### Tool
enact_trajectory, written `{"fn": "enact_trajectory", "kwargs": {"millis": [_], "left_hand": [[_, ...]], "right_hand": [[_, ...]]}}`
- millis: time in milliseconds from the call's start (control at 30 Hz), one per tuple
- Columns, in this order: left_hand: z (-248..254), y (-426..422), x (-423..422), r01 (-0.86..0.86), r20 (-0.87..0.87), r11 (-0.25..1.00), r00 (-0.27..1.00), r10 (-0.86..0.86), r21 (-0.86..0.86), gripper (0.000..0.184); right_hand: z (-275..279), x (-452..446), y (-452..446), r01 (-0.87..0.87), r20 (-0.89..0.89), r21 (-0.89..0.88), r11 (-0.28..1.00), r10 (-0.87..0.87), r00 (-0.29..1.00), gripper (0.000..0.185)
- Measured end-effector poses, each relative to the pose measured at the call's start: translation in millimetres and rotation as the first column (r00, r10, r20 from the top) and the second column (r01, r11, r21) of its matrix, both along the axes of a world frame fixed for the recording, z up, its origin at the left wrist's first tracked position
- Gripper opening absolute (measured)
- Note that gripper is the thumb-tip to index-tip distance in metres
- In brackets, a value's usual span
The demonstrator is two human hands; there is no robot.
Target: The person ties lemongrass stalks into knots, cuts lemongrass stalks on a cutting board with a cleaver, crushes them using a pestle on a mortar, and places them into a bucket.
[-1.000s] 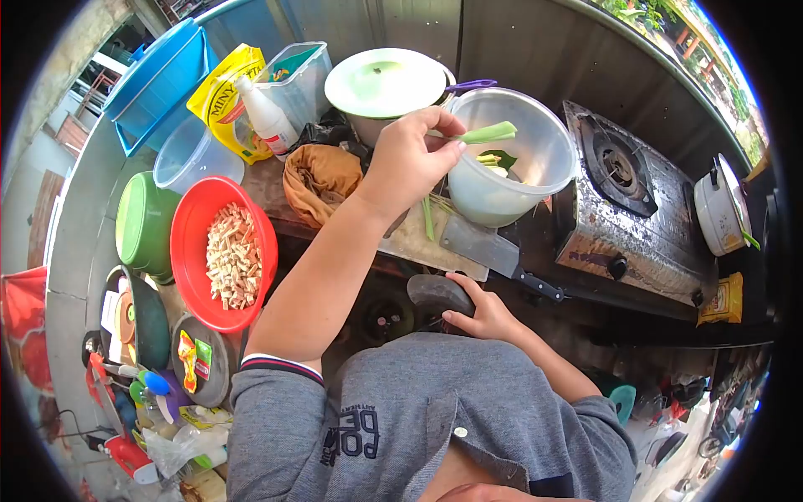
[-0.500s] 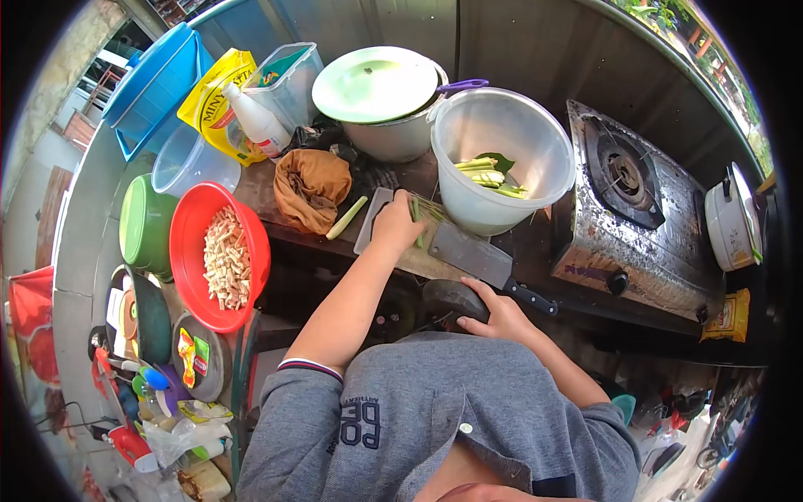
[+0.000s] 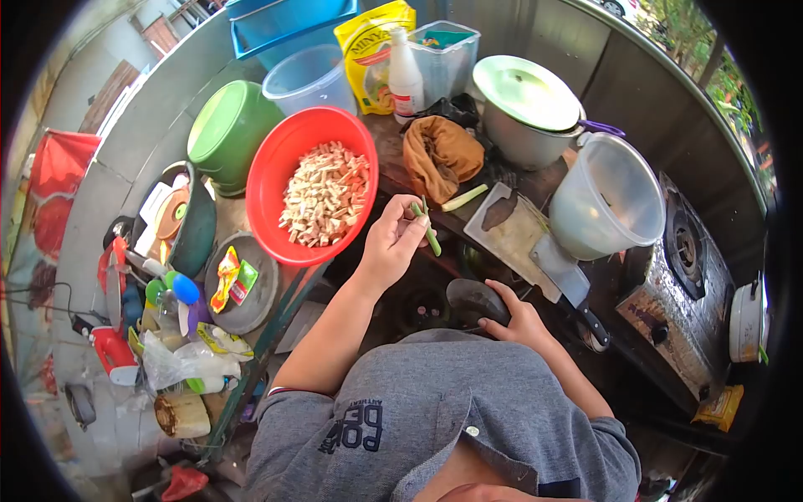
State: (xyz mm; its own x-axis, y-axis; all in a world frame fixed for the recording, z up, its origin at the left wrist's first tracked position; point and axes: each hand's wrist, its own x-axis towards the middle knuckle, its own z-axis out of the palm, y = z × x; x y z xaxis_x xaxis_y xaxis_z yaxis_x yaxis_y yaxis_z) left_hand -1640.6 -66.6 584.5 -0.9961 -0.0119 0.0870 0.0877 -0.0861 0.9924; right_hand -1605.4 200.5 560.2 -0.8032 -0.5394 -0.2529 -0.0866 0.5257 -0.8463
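Observation:
My left hand [image 3: 393, 240] is closed on a short bundle of green stalks [image 3: 430, 232], held up between the red basin and the cutting board. My right hand [image 3: 520, 322] grips the edge of a dark, round, shallow object [image 3: 475, 301] close to my shirt; its exact kind I cannot make out. A worn cutting board [image 3: 493, 234] lies at the counter's front edge, with a cleaver [image 3: 562, 269] across its right side, black handle toward me. One pale green stalk [image 3: 464, 197] rests just behind the board.
A red basin [image 3: 266, 188] of chopped pale pieces stands left. Behind are a brown cloth bag [image 3: 442, 159], a white bottle [image 3: 406, 79] and a lidded pot [image 3: 519, 134]. On the right stand a translucent bucket [image 3: 590, 201] and a gas stove [image 3: 669, 309].
My left hand has lifted the green stalks off the board and moved toward the red basin. The view has turned left. My right hand stays on the dark round object.

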Motion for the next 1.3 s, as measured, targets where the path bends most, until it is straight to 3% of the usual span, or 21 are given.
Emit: {"fn": "enact_trajectory", "kwargs": {"millis": [100,167,200,300,400,433,500,533,567,633,700,767,800,900,967,1067,1167,1300], "left_hand": [[0.0,-53.9,42.5,-0.181,-0.053,0.983,0.982,0.179,-0.027,0.012],[-10.8,-96.5,72.4,-0.412,-0.254,0.908,0.888,0.383,-0.072,0.009],[-8.2,-114.0,91.1,-0.479,-0.227,0.876,0.848,0.479,0.059,0.01],[-16.9,-172.5,142.3,-0.795,-0.133,0.591,0.577,0.806,0.138,0.015],[-65.4,-228.8,183.6,-0.881,-0.182,0.474,0.467,0.865,-0.006,0.012],[-73.0,-236.5,192.7,-0.89,-0.174,0.455,0.449,0.877,-0.002,0.012],[-83.9,-249.4,206.0,-0.815,-0.175,0.323,0.45,0.875,-0.481,0.014],[-87.0,-253.5,210.4,-0.711,-0.098,0.218,0.375,0.922,-0.668,0.02],[-89.1,-258.3,213.0,-0.716,-0.093,0.216,0.366,0.926,-0.664,0.02],[-95.1,-264.0,219.8,-0.563,-0.292,0.037,0.482,0.826,-0.826,0.022],[-99.4,-266.6,224.3,-0.517,-0.23,0.091,0.522,0.822,-0.851,0.02],[-96.9,-262.0,223.5,-0.485,-0.241,0.053,0.524,0.817,-0.873,0.019],[-95.0,-262.2,223.0,-0.47,-0.166,0.116,0.517,0.84,-0.875,0.019],[-94.6,-260.5,221.9,-0.484,-0.17,0.108,0.496,0.851,-0.868,0.018],[-101.5,-260.0,223.0,-0.515,-0.199,0.099,0.491,0.848,-0.852,0.017],[-102.5,-261.0,221.5,-0.584,-0.249,0.063,0.439,0.863,-0.81,0.016],[-100.4,-260.9,223.3,-0.541,-0.269,0.042,0.483,0.833,-0.84,0.013],[-105.5,-258.3,223.8,-0.561,-0.318,0.01,0.484,0.815,-0.828,0.009]], "right_hand": [[-0.4,2.0,-47.5,-0.125,-0.015,-0.019,0.992,0.125,0.992,0.07],[-1.2,2.9,-79.5,-0.218,-0.047,-0.031,0.975,0.217,0.975,0.069],[-0.7,3.2,-94.9,-0.265,-0.09,-0.034,0.964,0.261,0.961,0.069],[1.7,3.9,-143.1,-0.388,-0.158,-0.033,0.921,0.378,0.912,0.069],[11.8,0.8,-191.8,-0.48,-0.234,-0.012,0.877,0.465,0.854,0.07],[15.3,-0.1,-209.1,-0.515,-0.28,-0.003,0.857,0.493,0.824,0.07],[28.8,-2.4,-244.6,-0.553,-0.215,0.012,0.833,0.542,0.812,0.07],[30.2,-3.2,-262.8,-0.58,-0.298,0.007,0.815,0.555,0.777,0.069],[31.5,-4.5,-281.0,-0.604,-0.38,0.004,0.797,0.56,0.736,0.068],[36.3,-5.1,-317.3,-0.653,-0.419,0.08,0.753,0.62,0.663,0.066],[37.4,-2.7,-352.4,-0.681,-0.387,0.128,0.721,0.669,0.635,0.065],[39.1,2.4,-384.1,-0.717,-0.468,0.266,0.645,0.737,0.489,0.067],[40.8,6.6,-397.4,-0.723,-0.462,0.274,0.634,0.746,0.479,0.067],[40.5,21.2,-425.7,-0.701,-0.563,0.274,0.658,0.701,0.438,0.064],[20.5,29.2,-436.6,-0.658,-0.377,0.547,0.517,0.854,0.357,0.059],[6.3,27.4,-444.1,-0.681,-0.327,0.564,0.468,0.883,0.336,0.057],[23.5,10.7,-454.1,-0.706,-0.297,0.586,0.398,0.916,0.271,0.061],[47.7,3.2,-454.1,-0.636,-0.545,0.372,0.677,0.714,0.441,0.06]]}}
